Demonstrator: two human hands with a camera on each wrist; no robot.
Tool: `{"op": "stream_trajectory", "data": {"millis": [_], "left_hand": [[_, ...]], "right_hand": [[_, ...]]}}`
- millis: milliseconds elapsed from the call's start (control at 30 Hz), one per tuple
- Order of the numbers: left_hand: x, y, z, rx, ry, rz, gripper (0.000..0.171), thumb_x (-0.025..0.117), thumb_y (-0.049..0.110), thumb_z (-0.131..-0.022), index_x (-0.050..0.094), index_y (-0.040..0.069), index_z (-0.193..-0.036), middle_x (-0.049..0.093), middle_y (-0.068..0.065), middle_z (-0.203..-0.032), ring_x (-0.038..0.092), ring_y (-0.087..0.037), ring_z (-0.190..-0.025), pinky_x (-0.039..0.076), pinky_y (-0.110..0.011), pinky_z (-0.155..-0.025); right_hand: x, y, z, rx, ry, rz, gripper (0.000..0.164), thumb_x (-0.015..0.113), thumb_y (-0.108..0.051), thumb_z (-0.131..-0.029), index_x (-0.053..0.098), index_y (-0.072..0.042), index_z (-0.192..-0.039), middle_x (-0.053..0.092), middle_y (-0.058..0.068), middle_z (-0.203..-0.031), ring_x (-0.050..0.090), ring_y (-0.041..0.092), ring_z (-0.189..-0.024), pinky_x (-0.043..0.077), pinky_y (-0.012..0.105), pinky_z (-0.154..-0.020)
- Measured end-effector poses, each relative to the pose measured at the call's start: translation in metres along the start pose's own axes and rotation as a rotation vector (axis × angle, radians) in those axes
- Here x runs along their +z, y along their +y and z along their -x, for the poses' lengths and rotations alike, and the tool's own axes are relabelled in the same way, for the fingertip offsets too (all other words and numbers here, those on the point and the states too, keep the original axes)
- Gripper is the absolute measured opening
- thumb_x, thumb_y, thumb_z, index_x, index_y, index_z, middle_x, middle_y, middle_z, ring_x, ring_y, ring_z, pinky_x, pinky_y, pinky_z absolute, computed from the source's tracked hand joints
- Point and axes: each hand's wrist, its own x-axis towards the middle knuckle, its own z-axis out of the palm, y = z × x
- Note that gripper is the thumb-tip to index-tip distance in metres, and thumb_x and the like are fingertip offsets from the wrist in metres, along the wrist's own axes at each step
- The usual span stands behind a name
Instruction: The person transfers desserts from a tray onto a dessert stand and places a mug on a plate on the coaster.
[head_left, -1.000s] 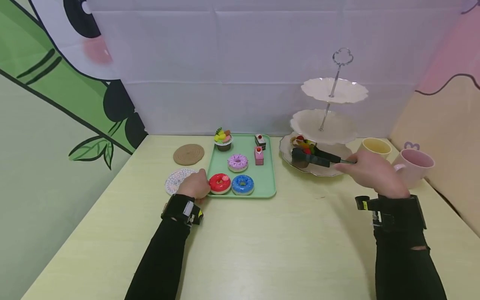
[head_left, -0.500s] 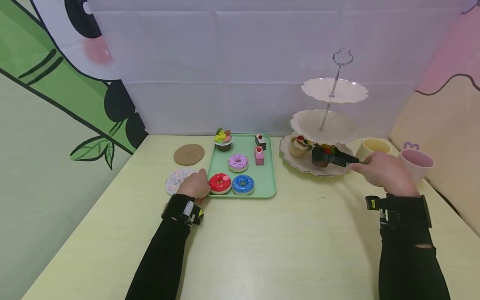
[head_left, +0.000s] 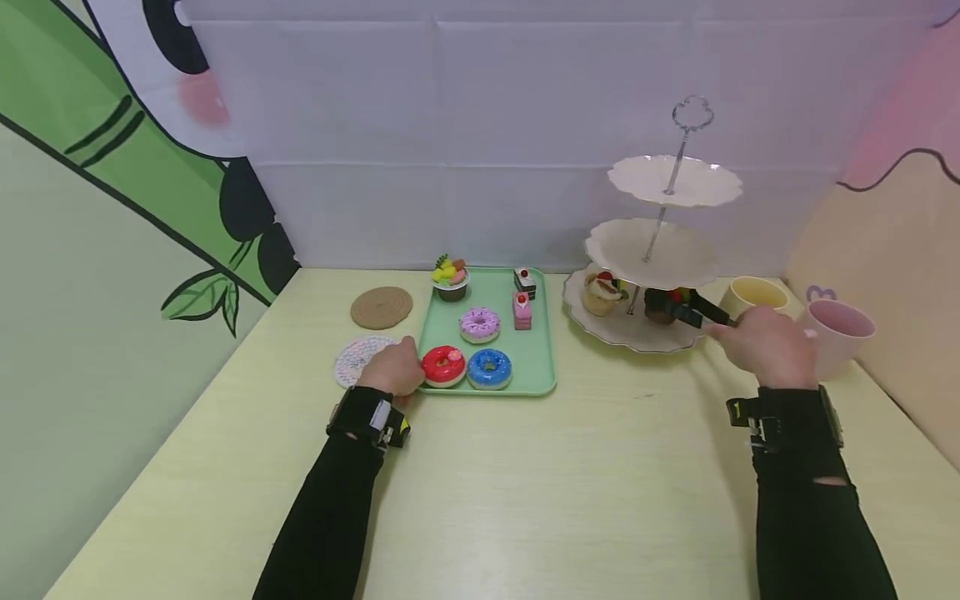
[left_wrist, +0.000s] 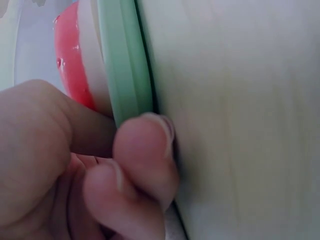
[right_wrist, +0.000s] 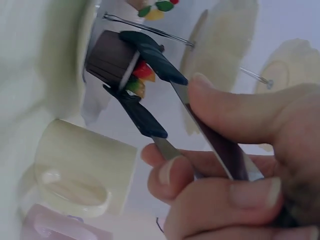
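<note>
At the tray's front left corner, my left hand (head_left: 392,369) pinches the rim of the green tray (head_left: 491,287), right beside a red donut (head_left: 443,366). In the left wrist view the thumb lies by the tray rim (left_wrist: 125,65) and other fingers are curled at the table. My right hand (head_left: 768,346) holds black-tipped tongs (right_wrist: 150,55). Their tips are around a dark fruit-topped cupcake (right_wrist: 107,57) at the bottom plate (head_left: 622,335) of a three-tier stand. Another cupcake (head_left: 600,296), cream-topped, sits on that plate's left side.
The tray also bears a blue donut (head_left: 489,369), a purple donut (head_left: 479,325), two small cake slices and a fruit cup (head_left: 451,278). Two coasters (head_left: 381,307) lie left of it. A yellow mug (head_left: 752,293) and a pink mug (head_left: 836,337) stand close to my right hand.
My right hand has moved the tongs and dark cupcake rightward along the bottom plate, uncovering the cream-topped cupcake. My left hand stays at the tray corner.
</note>
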Motion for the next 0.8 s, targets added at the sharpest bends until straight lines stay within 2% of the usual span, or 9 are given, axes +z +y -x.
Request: {"op": "stream_trajectory", "data": {"millis": [67,133,233,300,367,467,567,700,800], "left_hand": [[0.000,0.000,0.000,0.002,-0.002,-0.002,0.043,0.053,0.009,-0.099,0.038,-0.005,-0.137,0.063,-0.015,-0.073,0.056,-0.021,-0.047,0.041,-0.028,-0.045],[-0.001,0.000,0.000,-0.004,-0.005,-0.001,0.043,0.053,0.009,-0.099,0.038,-0.005,-0.136,0.063,-0.015,-0.072,0.056,-0.021,-0.047,0.041,-0.029,-0.045],[-0.002,-0.001,0.000,0.005,-0.004,-0.007,0.040,0.054,0.009,-0.099,0.040,-0.005,-0.133,0.063,-0.015,-0.071,0.057,-0.021,-0.047,0.041,-0.029,-0.046],[-0.002,-0.001,-0.001,0.014,-0.003,-0.012,0.039,0.055,0.009,-0.099,0.041,-0.006,-0.132,0.063,-0.015,-0.071,0.058,-0.021,-0.047,0.042,-0.029,-0.046],[-0.002,0.000,-0.001,0.021,-0.003,-0.018,0.038,0.055,0.010,-0.099,0.041,-0.006,-0.131,0.064,-0.015,-0.070,0.058,-0.021,-0.048,0.042,-0.029,-0.047],[-0.002,0.001,-0.001,0.021,-0.004,-0.019,0.039,0.055,0.010,-0.099,0.041,-0.006,-0.131,0.064,-0.015,-0.070,0.058,-0.022,-0.048,0.043,-0.029,-0.047],[-0.001,0.001,-0.001,0.021,-0.004,-0.021,0.038,0.055,0.010,-0.099,0.041,-0.006,-0.131,0.064,-0.015,-0.071,0.058,-0.021,-0.048,0.043,-0.029,-0.046],[-0.001,0.001,-0.002,0.023,-0.005,-0.017,0.038,0.055,0.009,-0.099,0.041,-0.006,-0.131,0.063,-0.015,-0.072,0.058,-0.021,-0.047,0.043,-0.028,-0.046],[0.000,0.001,-0.002,0.021,-0.006,-0.012,0.038,0.055,0.009,-0.099,0.041,-0.006,-0.131,0.063,-0.015,-0.072,0.058,-0.021,-0.047,0.042,-0.028,-0.046]], "right_hand": [[0.005,0.001,-0.003,0.012,0.026,-0.033,0.063,0.050,-0.048,-0.103,0.062,0.014,-0.106,0.068,0.028,-0.093,0.061,0.048,-0.088,0.038,0.071,-0.086],[0.011,0.001,-0.005,0.024,0.057,-0.060,0.060,0.051,-0.047,-0.103,0.062,0.012,-0.101,0.067,0.024,-0.086,0.060,0.050,-0.088,0.030,0.078,-0.093],[0.018,0.001,-0.009,0.031,0.112,-0.085,0.054,0.053,-0.043,-0.102,0.061,0.010,-0.095,0.062,0.020,-0.077,0.059,0.046,-0.081,0.037,0.072,-0.088],[0.023,0.001,-0.011,0.037,0.143,-0.103,0.052,0.055,-0.041,-0.102,0.060,0.010,-0.093,0.060,0.019,-0.074,0.058,0.045,-0.079,0.037,0.071,-0.087],[0.026,0.002,-0.012,0.032,0.163,-0.108,0.051,0.056,-0.040,-0.102,0.061,0.011,-0.095,0.060,0.021,-0.075,0.059,0.045,-0.078,0.041,0.063,-0.078],[0.030,0.003,-0.014,0.021,0.175,-0.108,0.052,0.057,-0.039,-0.102,0.062,0.013,-0.101,0.064,0.029,-0.086,0.060,0.052,-0.087,0.041,0.065,-0.079],[0.034,0.003,-0.016,0.007,0.169,-0.105,0.052,0.058,-0.038,-0.102,0.063,0.014,-0.105,0.065,0.031,-0.092,0.060,0.052,-0.088,0.044,0.057,-0.069],[0.039,0.002,-0.017,0.013,0.168,-0.132,0.049,0.060,-0.036,-0.101,0.063,0.013,-0.101,0.064,0.030,-0.089,0.060,0.051,-0.086,0.044,0.051,-0.063],[0.044,0.001,-0.019,0.024,0.185,-0.141,0.045,0.061,-0.035,-0.100,0.063,0.010,-0.094,0.062,0.033,-0.093,0.055,0.057,-0.095,0.045,0.055,-0.066]]}}
